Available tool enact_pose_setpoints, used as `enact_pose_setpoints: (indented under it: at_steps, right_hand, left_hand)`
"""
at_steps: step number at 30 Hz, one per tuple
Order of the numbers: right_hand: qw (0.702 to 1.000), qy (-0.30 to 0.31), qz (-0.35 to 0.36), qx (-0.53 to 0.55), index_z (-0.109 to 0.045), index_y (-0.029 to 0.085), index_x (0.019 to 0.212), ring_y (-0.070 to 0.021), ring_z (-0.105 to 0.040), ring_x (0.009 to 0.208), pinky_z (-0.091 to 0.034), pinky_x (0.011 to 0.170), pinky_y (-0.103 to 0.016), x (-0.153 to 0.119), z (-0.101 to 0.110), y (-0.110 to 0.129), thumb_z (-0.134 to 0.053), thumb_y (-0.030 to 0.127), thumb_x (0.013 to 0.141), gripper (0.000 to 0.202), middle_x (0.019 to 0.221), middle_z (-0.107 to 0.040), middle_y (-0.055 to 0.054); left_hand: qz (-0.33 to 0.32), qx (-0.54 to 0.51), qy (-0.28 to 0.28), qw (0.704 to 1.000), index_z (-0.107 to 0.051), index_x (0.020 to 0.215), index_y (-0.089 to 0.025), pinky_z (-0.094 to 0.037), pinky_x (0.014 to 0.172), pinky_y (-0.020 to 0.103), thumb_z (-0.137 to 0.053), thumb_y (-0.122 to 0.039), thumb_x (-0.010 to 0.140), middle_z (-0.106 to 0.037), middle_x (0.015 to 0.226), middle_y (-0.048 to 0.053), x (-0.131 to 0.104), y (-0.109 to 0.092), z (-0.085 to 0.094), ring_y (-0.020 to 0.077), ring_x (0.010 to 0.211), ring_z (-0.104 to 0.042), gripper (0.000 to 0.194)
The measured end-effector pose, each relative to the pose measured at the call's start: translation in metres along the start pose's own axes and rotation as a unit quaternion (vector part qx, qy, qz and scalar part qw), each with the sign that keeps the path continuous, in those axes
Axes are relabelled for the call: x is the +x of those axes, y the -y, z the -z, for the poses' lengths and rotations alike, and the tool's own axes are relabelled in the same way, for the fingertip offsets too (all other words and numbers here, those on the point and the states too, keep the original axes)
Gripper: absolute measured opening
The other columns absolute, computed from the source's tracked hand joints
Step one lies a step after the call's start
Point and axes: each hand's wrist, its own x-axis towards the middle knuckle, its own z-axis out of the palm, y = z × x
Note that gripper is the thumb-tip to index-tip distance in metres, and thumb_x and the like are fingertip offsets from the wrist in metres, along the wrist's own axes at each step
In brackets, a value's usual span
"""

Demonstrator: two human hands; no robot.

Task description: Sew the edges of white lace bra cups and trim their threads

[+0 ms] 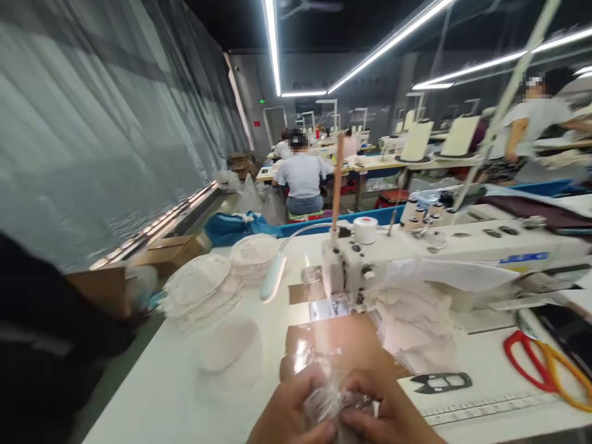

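At the front edge of the table, my left hand [292, 412] and my right hand [380, 401] are close together. Both are closed with their fingertips pinched on a crumpled whitish, see-through piece [326, 404]; whether it is thin fabric or plastic film I cannot tell. Just beyond them lies a brown board [351, 338] with a shiny clear covering, in front of the sewing machine [345, 265]. Pale gathered fabric [416, 320] is heaped under the machine's arm. A single pale rounded fabric piece [231, 348] lies to the left of my hands.
Stacks of pale round pieces [198, 280] stand at the table's left. Right of my hands lie black thread snips [441, 383], a ruler strip [490, 408] and red-and-orange-handled scissors [531, 370]. A small lamp [274, 277] leans near the machine. Other people sit and stand farther back.
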Motion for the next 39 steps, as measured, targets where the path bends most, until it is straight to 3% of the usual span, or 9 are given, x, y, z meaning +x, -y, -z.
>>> enact_pose_setpoints:
  at_steps: [3, 4, 7, 9, 17, 30, 33, 36, 39]
  right_hand:
    - [0.998, 0.047, 0.028, -0.039, -0.072, 0.023, 0.084, -0.0232, -0.064, 0.086, -0.051, 0.078, -0.031, 0.001, 0.011, 0.002, -0.07, 0.041, 0.083, 0.018, 0.086, -0.07, -0.004]
    - [0.989, 0.056, 0.077, -0.109, -0.073, 0.025, 0.086, -0.023, -0.066, 0.087, -0.052, 0.08, -0.031, 0.002, 0.014, 0.003, -0.065, 0.039, 0.088, 0.017, 0.088, -0.071, -0.004]
    - [0.959, 0.031, 0.179, -0.219, -0.076, 0.028, 0.096, -0.0259, -0.067, 0.101, -0.053, 0.088, -0.032, 0.005, 0.021, 0.006, -0.062, 0.035, 0.09, 0.016, 0.099, -0.074, -0.006]
    - [0.95, 0.009, 0.198, -0.241, -0.076, 0.029, 0.096, -0.0261, -0.068, 0.102, -0.054, 0.088, -0.031, 0.004, 0.021, 0.008, -0.062, 0.035, 0.09, 0.016, 0.1, -0.075, -0.006]
    - [0.96, -0.029, 0.134, -0.246, -0.069, 0.026, 0.069, -0.0226, -0.067, 0.08, -0.053, 0.07, -0.028, 0.004, 0.015, 0.004, -0.059, 0.043, 0.09, 0.028, 0.077, -0.07, -0.003]
    - [0.973, -0.072, 0.055, -0.211, -0.065, 0.026, 0.067, -0.0195, -0.06, 0.066, -0.045, 0.059, -0.028, 0.005, 0.009, 0.006, -0.061, 0.053, 0.084, 0.032, 0.064, -0.063, -0.001]
    - [0.989, -0.046, 0.01, -0.143, -0.072, 0.026, 0.086, -0.0184, -0.059, 0.064, -0.045, 0.06, -0.027, 0.01, 0.013, 0.005, -0.065, 0.057, 0.08, 0.032, 0.066, -0.065, 0.001]
    - [0.992, 0.01, 0.016, -0.127, -0.072, 0.023, 0.073, -0.0181, -0.057, 0.063, -0.042, 0.06, -0.028, 0.015, 0.017, 0.007, -0.065, 0.058, 0.08, 0.036, 0.068, -0.066, 0.0]
    - [0.993, 0.015, 0.017, -0.117, -0.07, 0.022, 0.066, -0.0169, -0.054, 0.061, -0.041, 0.059, -0.027, 0.016, 0.019, 0.012, -0.066, 0.057, 0.079, 0.038, 0.064, -0.064, 0.0]
  left_hand:
    - [-0.034, 0.009, 0.054, 0.998, -0.067, 0.095, -0.014, -0.044, 0.071, 0.024, -0.067, -0.045, 0.079, -0.063, 0.086, 0.004, 0.002, 0.009, -0.005, 0.0172, 0.078, -0.055, 0.035]
    - [-0.032, 0.009, 0.074, 0.997, -0.067, 0.095, -0.013, -0.042, 0.067, 0.023, -0.066, -0.04, 0.08, -0.061, 0.083, 0.003, 0.002, 0.012, -0.005, 0.0156, 0.075, -0.053, 0.031]
    - [-0.025, 0.007, 0.088, 0.996, -0.067, 0.097, -0.011, -0.038, 0.063, 0.021, -0.065, -0.032, 0.08, -0.057, 0.079, 0.001, 0.001, 0.016, -0.004, 0.013, 0.07, -0.048, 0.027]
    - [-0.031, 0.001, 0.084, 0.996, -0.067, 0.098, -0.01, -0.038, 0.065, 0.022, -0.064, -0.03, 0.081, -0.056, 0.08, 0.001, 0.0, 0.015, -0.004, 0.0131, 0.072, -0.048, 0.027]
    - [-0.002, -0.023, 0.082, 0.996, -0.069, 0.104, -0.012, -0.041, 0.068, 0.023, -0.07, -0.043, 0.08, -0.061, 0.087, 0.003, -0.002, 0.017, -0.004, 0.0154, 0.076, -0.053, 0.039]
    - [-0.011, -0.002, 0.023, 1.0, -0.066, 0.08, -0.01, -0.036, 0.059, 0.023, -0.063, -0.049, 0.083, -0.052, 0.069, 0.002, 0.015, 0.013, -0.013, 0.0123, 0.065, -0.044, 0.039]
    - [-0.017, -0.007, 0.025, 1.0, -0.067, 0.079, -0.009, -0.034, 0.058, 0.023, -0.064, -0.046, 0.084, -0.051, 0.068, 0.002, 0.017, 0.015, -0.014, 0.0117, 0.064, -0.043, 0.038]
    - [-0.009, -0.045, 0.034, 0.998, -0.069, 0.082, -0.008, -0.035, 0.059, 0.022, -0.068, -0.046, 0.082, -0.052, 0.069, 0.002, 0.018, 0.018, -0.013, 0.0113, 0.064, -0.043, 0.038]
    - [0.032, -0.131, 0.069, 0.988, -0.071, 0.087, -0.008, -0.038, 0.062, 0.023, -0.075, -0.047, 0.076, -0.055, 0.071, 0.002, 0.02, 0.02, -0.01, 0.0114, 0.065, -0.047, 0.04]
